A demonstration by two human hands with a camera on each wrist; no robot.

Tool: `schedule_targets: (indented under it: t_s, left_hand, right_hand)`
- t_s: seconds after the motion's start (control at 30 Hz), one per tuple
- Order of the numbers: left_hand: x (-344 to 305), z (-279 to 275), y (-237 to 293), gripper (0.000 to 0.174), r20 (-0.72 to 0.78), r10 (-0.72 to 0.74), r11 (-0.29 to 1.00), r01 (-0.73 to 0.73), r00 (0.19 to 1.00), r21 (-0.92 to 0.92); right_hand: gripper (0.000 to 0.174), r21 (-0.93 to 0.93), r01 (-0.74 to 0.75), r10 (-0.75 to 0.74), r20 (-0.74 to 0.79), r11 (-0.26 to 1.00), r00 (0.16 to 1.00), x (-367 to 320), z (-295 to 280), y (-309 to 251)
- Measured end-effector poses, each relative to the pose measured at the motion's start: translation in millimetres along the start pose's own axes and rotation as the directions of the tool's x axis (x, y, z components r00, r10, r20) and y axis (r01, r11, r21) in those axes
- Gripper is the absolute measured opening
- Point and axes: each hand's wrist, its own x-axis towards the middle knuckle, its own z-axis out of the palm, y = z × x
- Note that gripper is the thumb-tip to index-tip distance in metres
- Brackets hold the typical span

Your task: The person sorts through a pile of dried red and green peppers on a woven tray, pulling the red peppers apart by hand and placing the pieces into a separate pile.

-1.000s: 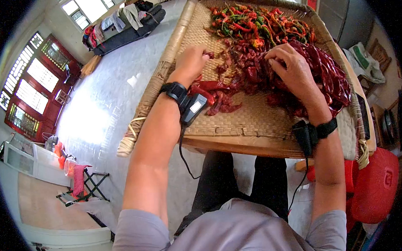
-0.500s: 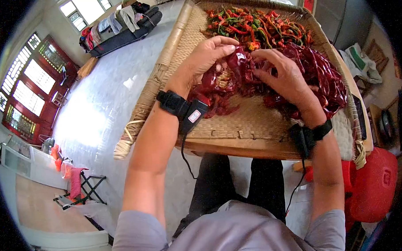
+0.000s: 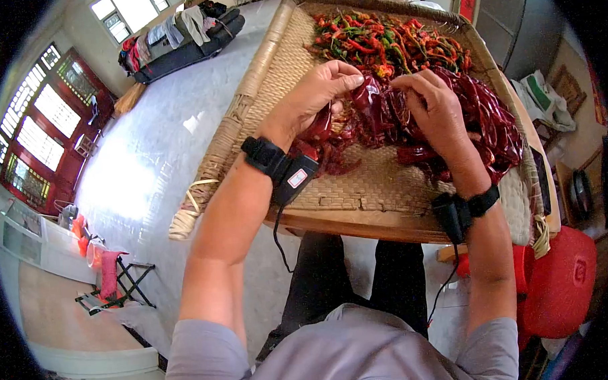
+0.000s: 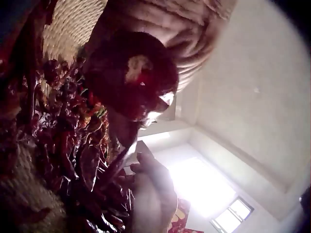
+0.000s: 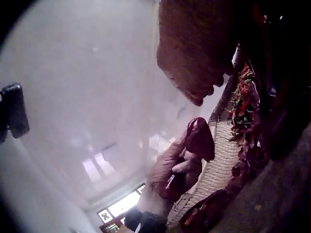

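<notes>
The left hand (image 3: 307, 99) pinches a dark red dried pepper (image 3: 368, 102) between thumb and fingertips over the woven tray (image 3: 358, 198); another red pepper (image 3: 318, 126) lies against its palm. In the right wrist view, the left hand (image 5: 170, 170) has a pepper (image 5: 200, 140) at its fingertips. Just right of that pepper, the right hand (image 3: 438, 111) has bent fingers, thumb near fingertips; whether it pinches anything is unclear. Dark red peppers (image 3: 489, 113) are heaped on the right, with smaller red and green peppers (image 3: 392, 43) behind them.
Rolled edges (image 3: 244, 105) frame the tray, which rests on a wooden table (image 3: 379, 229). To the right is a red container (image 3: 562, 281). A folding stool (image 3: 123, 283) and a dark sofa with clothes (image 3: 185, 50) stand at the left.
The left hand has moved right from the tray's left side and now holds a larger pepper piece. The right hand moved left, then slightly back right, away from the pepper.
</notes>
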Motion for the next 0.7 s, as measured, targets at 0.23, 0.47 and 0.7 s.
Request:
schedule_targets:
  t_s: [0.23,0.47,0.7]
  left_hand:
    - [-1.8,-0.8,1.1,0.028,-0.015,-0.006,0.997,0.005,1.0,-0.075]
    - [-0.4,5.6,-0.2,0.029,-0.074,-0.043,0.986,0.03,0.996,-0.165]
    - [5.0,-12.8,-11.3,0.025,-0.119,-0.002,0.969,-0.028,0.993,-0.246]
  right_hand:
    - [0.036,0.092,0.06,-0.069,0.093,0.994,0.993,-3.6,2.2,-18.0]
    - [0.036,-0.142,0.078,-0.081,-0.016,0.987,0.997,-0.9,7.5,4.4]
    - [0.037,-0.287,0.221,-0.236,-0.019,0.932,0.972,-1.0,5.4,1.8]
